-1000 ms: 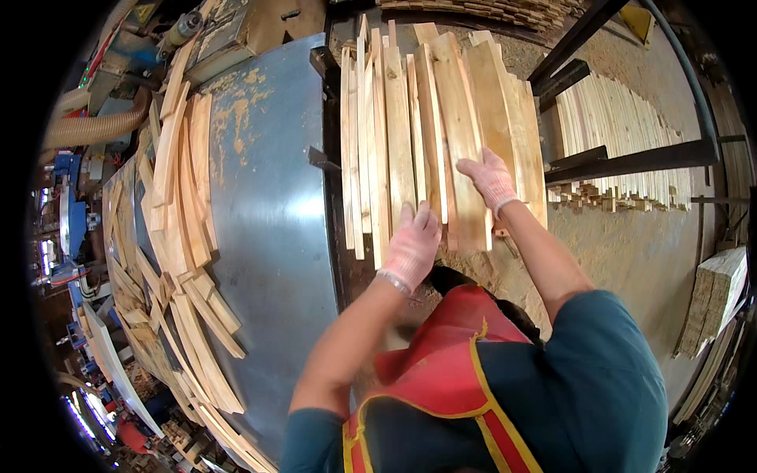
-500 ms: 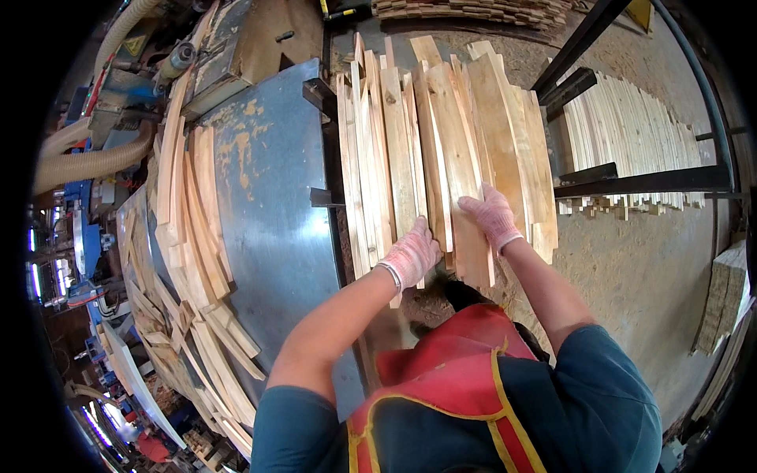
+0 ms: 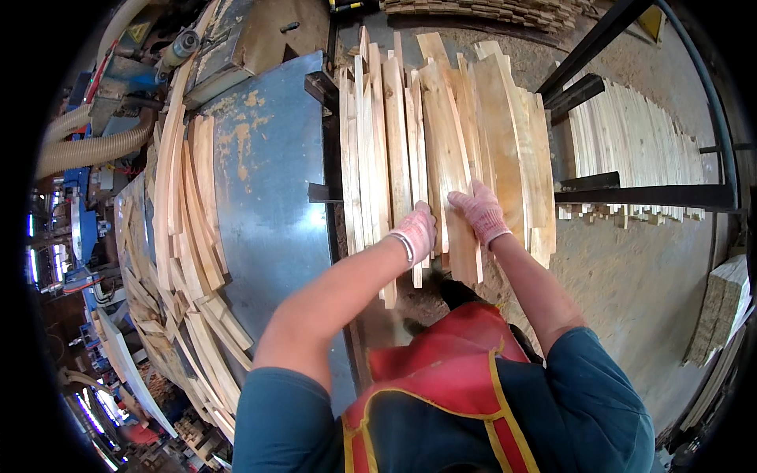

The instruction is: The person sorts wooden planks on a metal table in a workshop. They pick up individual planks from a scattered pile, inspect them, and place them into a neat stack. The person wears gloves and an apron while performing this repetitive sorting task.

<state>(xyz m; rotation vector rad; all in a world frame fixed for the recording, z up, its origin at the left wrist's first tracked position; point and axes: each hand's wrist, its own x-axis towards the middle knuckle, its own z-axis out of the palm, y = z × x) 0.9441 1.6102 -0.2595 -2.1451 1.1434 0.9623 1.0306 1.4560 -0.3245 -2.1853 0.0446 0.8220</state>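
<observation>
Where long planed boards (image 3: 516, 158) lie side by side on a black metal rack (image 3: 654, 195), two hands in pinkish knitted gloves meet them near the rack's front edge. The right hand (image 3: 481, 214) rests on a wide, flat-faced board (image 3: 448, 158) with visible grain, midway between the rack's left and right edges; its thumb is spread from the fingers across the wood, and I cannot tell whether it grips. Just beside it, the left hand (image 3: 415, 234) curls its fingers against narrow, square-edged strips (image 3: 417, 274) whose ends jut out unevenly; its hold is hidden. Beside the rack's left edge is a smooth, shiny blue-grey metal table (image 3: 276, 205), its coating rubbed to tan patches toward the far left corner. Curved, slender offcuts (image 3: 203, 181) heap along the table's left edge. Stacked pale lumber (image 3: 631, 142) stands beyond the rack's right edge.
</observation>
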